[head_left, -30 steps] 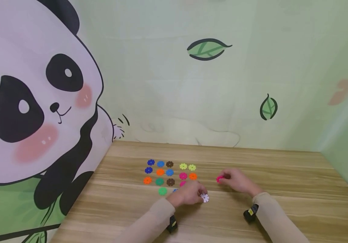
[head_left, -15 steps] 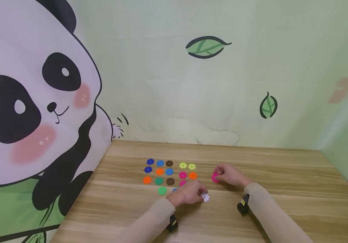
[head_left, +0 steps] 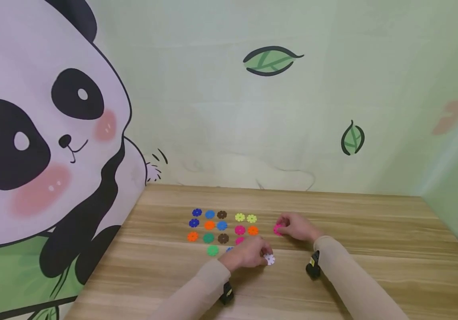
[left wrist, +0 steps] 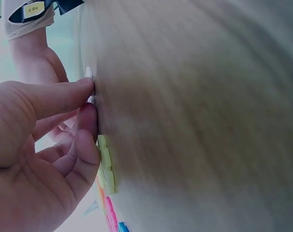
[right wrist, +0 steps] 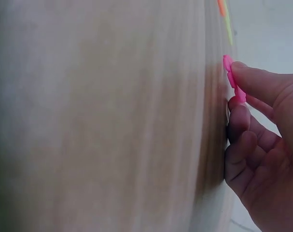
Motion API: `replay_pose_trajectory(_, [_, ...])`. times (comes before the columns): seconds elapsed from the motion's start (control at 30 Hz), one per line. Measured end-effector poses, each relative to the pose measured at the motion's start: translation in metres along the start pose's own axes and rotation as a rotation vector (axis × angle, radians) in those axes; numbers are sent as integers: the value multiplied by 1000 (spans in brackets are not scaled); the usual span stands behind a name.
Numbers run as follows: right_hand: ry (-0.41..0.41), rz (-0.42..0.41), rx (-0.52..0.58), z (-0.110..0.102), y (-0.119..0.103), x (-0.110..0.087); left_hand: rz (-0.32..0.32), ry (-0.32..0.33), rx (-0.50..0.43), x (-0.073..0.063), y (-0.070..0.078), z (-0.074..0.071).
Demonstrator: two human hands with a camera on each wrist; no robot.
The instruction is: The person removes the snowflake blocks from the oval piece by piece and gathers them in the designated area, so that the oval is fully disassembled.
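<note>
In the head view my left hand (head_left: 249,252) pinches a white notched plastic disc (head_left: 269,259) between thumb and fingers, low over the wooden table. The left wrist view shows this white disc (left wrist: 89,72) edge-on at the thumb tip. Farther back and to the right, my right hand (head_left: 298,227) holds a pink notched disc (head_left: 277,229) by its edge. Thumb and fingertips grip that pink disc (right wrist: 231,76) close to the tabletop in the right wrist view. Left of the right hand lie an orange disc (head_left: 252,230) and a yellow one (head_left: 251,218). Part of another pink disc (head_left: 240,240) is covered by my left hand.
Several more flower-shaped discs lie flat in rough rows to the left, including a dark blue one (head_left: 197,212), a brown one (head_left: 223,238) and a green one (head_left: 213,250). The wooden table (head_left: 372,226) meets a backdrop (head_left: 197,111) printed with a panda and leaves.
My right hand has moved left and slightly back with the pink disc, closer to the rows. The left hand has stayed nearly in place with the white disc.
</note>
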State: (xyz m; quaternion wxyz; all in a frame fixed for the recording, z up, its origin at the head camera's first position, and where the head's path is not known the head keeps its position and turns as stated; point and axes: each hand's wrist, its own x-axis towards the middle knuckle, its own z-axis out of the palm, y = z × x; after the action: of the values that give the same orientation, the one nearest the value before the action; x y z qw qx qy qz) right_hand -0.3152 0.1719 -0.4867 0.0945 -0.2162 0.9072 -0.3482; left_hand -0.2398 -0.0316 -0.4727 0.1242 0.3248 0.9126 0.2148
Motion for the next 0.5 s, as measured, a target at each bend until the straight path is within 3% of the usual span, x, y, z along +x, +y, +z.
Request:
replay_pose_trajectory(0.23, [11, -52, -7, 3, 0, 1, 6, 8, -3, -1, -6, 1])
replay_pose_trajectory(0.5, [-6, -53, -21, 0, 0, -2, 6, 1, -3, 0, -6, 5])
